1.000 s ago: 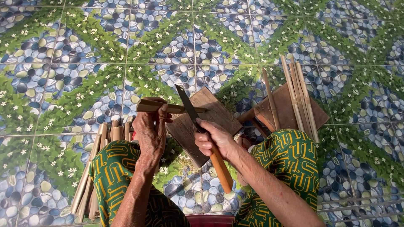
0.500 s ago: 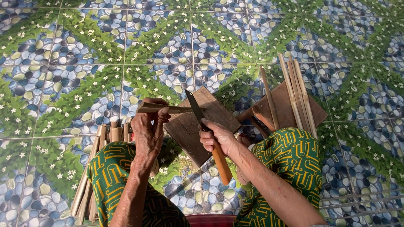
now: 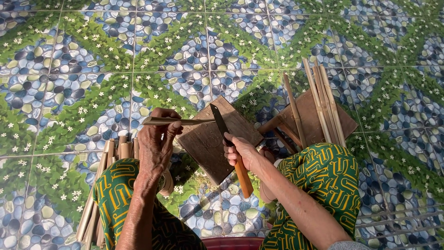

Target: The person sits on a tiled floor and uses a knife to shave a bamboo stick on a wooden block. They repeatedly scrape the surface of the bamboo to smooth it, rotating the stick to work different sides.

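Head view, looking straight down at a tiled floor [image 3: 69, 69] with a blue pebble and green leaf pattern.

Left hand [image 3: 156, 146], centre-left of frame, fingers clenched around a thin bamboo strip [image 3: 178, 121]. Strip lies roughly level, pointing right toward the frame centre, its tip touching the blade.

Right hand [image 3: 240, 152], just right of centre, fingers wrapped tight on the orange wooden handle of a knife [image 3: 221, 121]. Dark blade points up and slightly left, meets the strip end over a wooden board [image 3: 208, 146]. Whether the edge is already cut into the strip or only resting against it is hard to tell from here.

Board lies flat on the floor at frame centre, between the knees. A second wooden board [image 3: 310, 111] sits at right of centre, several long bamboo sticks [image 3: 323, 104] laid across it, running up toward the upper right.

Another bundle of bamboo sticks [image 3: 99, 185] at lower left, beside and partly under the left leg. Both legs in green and yellow patterned cloth [image 3: 323, 185], lower part of frame. A red rim [image 3: 231, 243] shows at bottom centre.
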